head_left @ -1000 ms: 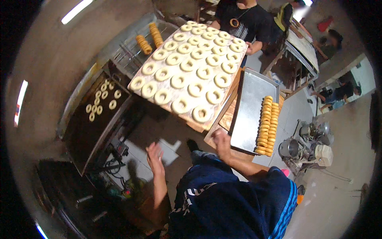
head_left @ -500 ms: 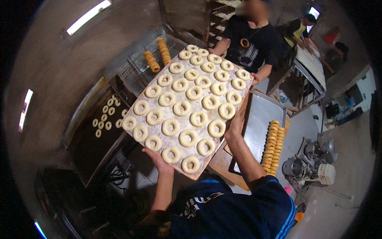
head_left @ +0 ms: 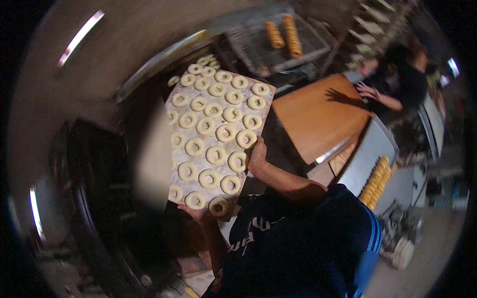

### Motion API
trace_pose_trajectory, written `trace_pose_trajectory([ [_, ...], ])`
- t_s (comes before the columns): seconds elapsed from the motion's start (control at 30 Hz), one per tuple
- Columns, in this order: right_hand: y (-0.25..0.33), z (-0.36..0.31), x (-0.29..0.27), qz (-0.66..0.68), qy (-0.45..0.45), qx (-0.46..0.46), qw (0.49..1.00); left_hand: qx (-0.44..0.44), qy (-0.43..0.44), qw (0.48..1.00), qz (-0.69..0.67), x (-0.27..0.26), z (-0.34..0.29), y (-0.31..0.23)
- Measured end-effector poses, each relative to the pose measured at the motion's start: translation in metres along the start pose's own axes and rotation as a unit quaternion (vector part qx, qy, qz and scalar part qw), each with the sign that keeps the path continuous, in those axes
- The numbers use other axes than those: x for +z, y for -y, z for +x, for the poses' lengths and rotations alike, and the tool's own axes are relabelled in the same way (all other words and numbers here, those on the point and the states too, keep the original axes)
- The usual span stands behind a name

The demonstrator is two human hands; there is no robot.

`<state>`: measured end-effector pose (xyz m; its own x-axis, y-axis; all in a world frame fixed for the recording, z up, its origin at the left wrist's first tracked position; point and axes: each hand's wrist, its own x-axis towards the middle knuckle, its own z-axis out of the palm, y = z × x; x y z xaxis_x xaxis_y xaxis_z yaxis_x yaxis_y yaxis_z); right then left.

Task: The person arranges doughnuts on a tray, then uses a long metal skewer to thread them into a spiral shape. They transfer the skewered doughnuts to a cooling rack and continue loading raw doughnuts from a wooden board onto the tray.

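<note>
Both my hands carry a floured wooden board set with rows of pale raw dough rings. My left hand grips its near edge, with the thumb by the lower corner and the other fingers hidden underneath. Along the right edge, my right hand is closed on the board, fingers partly out of sight below it. A pale smeared patch covers part of the board's left side. Just beyond the far edge lie more pale rings in a dark pan.
Golden doughnuts stand in two rows on a wire rack at the back. To the right are a brown board and a metal tray with stacked golden doughnuts. A co-worker's hand hovers by the brown board.
The dough board has swung left in my hands, toward the pan. The co-worker has let go of it, and the brown board has come into view on the right.
</note>
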<state>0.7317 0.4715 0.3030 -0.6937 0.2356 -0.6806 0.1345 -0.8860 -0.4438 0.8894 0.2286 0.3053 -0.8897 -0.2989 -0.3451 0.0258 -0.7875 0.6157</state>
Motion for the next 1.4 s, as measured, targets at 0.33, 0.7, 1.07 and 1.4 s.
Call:
trace_pose_trajectory([
  [0.33, 0.173, 0.034, -0.012, -0.702, 0.299, -0.244, 0.598, 0.142, -0.149, 0.977, 0.054, 0.071, -0.05, 0.007],
  [0.7, 0.087, 0.286, 0.34, -0.607, 0.56, -0.535, 0.181, 0.061, -0.249, 0.965, 0.059, 0.07, -0.011, 0.003],
  [1.07, 0.031, 0.311, 0.456, -0.714, 0.591, -0.375, -0.006, 0.064, -0.373, 0.925, 0.019, 0.079, -0.022, 0.018],
  [1.4, -0.004, 0.265, 0.417, -0.629, 0.698, -0.283, 0.194, 0.075, -0.38, 0.914, 0.117, 0.125, -0.002, 0.039],
])
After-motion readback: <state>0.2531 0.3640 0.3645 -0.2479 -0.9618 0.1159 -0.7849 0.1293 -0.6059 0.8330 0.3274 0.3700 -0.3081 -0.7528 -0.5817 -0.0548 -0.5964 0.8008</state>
